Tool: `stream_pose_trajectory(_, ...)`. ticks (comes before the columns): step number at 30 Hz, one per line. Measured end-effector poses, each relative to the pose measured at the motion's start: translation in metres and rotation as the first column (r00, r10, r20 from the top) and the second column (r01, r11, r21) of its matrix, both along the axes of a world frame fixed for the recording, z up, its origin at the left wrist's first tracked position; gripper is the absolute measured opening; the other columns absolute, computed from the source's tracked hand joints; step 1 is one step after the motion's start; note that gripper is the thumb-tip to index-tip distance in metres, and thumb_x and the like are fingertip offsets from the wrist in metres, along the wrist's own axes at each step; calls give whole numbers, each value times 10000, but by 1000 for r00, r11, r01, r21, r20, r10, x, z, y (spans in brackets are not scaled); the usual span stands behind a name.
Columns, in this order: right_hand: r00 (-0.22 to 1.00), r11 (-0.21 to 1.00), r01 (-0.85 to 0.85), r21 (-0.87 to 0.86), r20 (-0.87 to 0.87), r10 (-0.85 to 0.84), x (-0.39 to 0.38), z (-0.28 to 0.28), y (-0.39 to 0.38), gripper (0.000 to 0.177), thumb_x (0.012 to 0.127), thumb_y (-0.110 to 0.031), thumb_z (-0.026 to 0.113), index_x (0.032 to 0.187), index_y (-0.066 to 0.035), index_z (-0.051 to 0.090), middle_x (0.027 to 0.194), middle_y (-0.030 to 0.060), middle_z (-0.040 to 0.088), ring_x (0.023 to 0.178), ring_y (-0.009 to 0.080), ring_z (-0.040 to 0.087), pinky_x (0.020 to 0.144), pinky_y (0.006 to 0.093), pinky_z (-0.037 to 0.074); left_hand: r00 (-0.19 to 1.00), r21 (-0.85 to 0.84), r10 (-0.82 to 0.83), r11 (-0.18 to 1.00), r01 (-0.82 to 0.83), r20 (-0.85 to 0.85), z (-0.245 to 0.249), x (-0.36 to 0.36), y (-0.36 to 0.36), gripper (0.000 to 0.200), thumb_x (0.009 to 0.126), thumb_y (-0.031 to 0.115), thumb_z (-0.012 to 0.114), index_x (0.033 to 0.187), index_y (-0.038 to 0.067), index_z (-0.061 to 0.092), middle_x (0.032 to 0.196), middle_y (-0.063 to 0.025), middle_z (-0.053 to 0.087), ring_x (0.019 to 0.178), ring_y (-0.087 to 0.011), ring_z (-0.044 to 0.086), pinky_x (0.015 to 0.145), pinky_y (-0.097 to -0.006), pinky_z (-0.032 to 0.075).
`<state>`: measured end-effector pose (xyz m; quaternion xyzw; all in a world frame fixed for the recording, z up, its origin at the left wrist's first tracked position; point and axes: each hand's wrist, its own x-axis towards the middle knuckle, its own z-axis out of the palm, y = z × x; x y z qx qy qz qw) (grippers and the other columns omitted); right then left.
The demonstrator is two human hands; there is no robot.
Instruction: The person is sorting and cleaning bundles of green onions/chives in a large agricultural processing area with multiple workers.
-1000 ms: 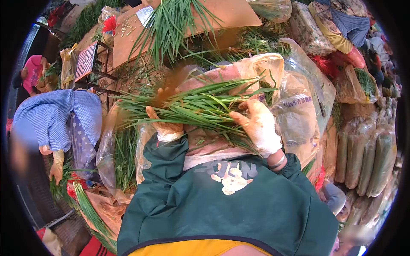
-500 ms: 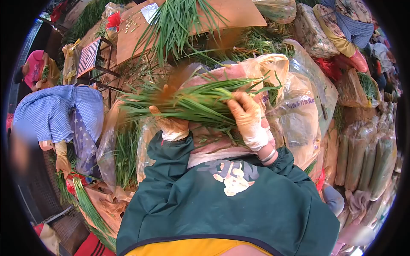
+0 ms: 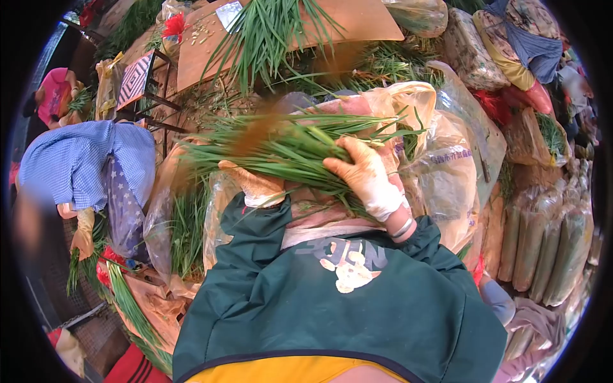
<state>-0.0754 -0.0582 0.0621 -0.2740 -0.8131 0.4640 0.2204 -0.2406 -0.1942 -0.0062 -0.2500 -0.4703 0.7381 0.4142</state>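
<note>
A bunch of garlic chives [image 3: 294,150], long flat green leaves, lies sideways across my lap at chest height. My left hand [image 3: 255,182], in an orange-palmed glove, supports the leafy left part from below; its thumb shows and its other fingers are hidden by the leaves. My right hand [image 3: 363,172], in a like glove with a white cuff, is over the stem end, thumb and fingers curled about the stalks. Under the bunch lies a pink cloth [image 3: 325,204] over my lap. An orange-brown blur covers part of the leaves.
A board [image 3: 364,22] ahead carries a pile of chives [image 3: 271,38]. Plastic bags [image 3: 447,172] stand at my right, with wrapped bundles [image 3: 552,236] beyond. A person in a blue checked top [image 3: 83,159] works at my left, near a small stool [image 3: 137,83].
My right hand has shifted a little left and opened its grasp from a pinch to a wider hold on the stalks. The co-worker's gloved hand at left now has greens beside it.
</note>
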Motion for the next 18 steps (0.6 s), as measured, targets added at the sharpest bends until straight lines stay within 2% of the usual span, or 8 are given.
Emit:
stream_pose_trajectory(2,999,780,-48,-625,-30,38,3,23,20,244,807,-142,690,998,-15,605,914,33,635,795,141,599,736,280,483,514,-603,-320,479,-637,-796,-27,-8,4,858,764,694,530,1362,96,385,1336,-118,459,1174,-323,471,979,-548,403)
stream_pose_trajectory(4,976,428,-170,-887,-211,-49,9,53,33,197,874,-109,609,1041,-6,593,937,26,636,816,111,604,752,239,496,491,-576,-306,507,-641,-816,-10,-3,9,859,755,668,571,1359,87,385,1325,-113,468,1167,-323,476,968,-535,424)
stream_pose_trajectory(8,983,484,-107,-869,-164,-78,12,70,60,247,898,-162,579,1082,2,583,973,86,645,895,150,610,781,267,495,479,-546,-290,608,-576,-828,36,10,20,693,817,539,601,1325,101,427,1334,-133,463,1110,-280,534,860,-452,513)
stream_pose_trajectory(10,936,947,-216,-236,226,270,16,56,69,312,897,-214,571,1105,18,575,978,141,640,930,222,610,811,322,476,414,-551,-375,676,-489,-829,40,10,21,524,888,439,536,1323,158,456,1281,-61,516,1112,-283,530,930,-496,471)
stream_pose_trajectory(11,858,893,-390,-226,264,441,21,60,75,403,842,-262,630,1126,18,569,976,184,627,940,296,602,830,357,453,238,-480,-533,377,-792,-812,38,18,22,412,907,356,511,1286,195,508,1212,-51,568,1063,-285,563,924,-490,474)
stream_pose_trajectory(12,856,893,-389,-225,271,441,26,59,80,403,842,-262,630,1126,18,569,976,184,627,940,296,602,830,357,453,243,-483,-530,379,-789,-812,31,12,18,412,907,356,511,1286,195,508,1212,-51,568,1063,-285,563,924,-490,474)
stream_pose_trajectory(14,693,813,-578,-72,483,535,40,55,91,496,733,-226,716,1141,11,560,1001,181,601,963,291,579,836,341,449,474,-498,-300,783,-373,-828,14,-2,8,399,897,368,531,1257,196,543,1122,-51,616,997,-281,596,917,-486,476)
stream_pose_trajectory(18,508,803,-494,-334,638,579,55,80,119,464,722,-186,731,1104,31,581,1008,177,617,940,258,588,832,330,451,668,-721,-378,597,-352,-640,-9,-19,10,293,876,312,597,1125,159,624,975,-39,657,901,-245,625,833,-467,516)
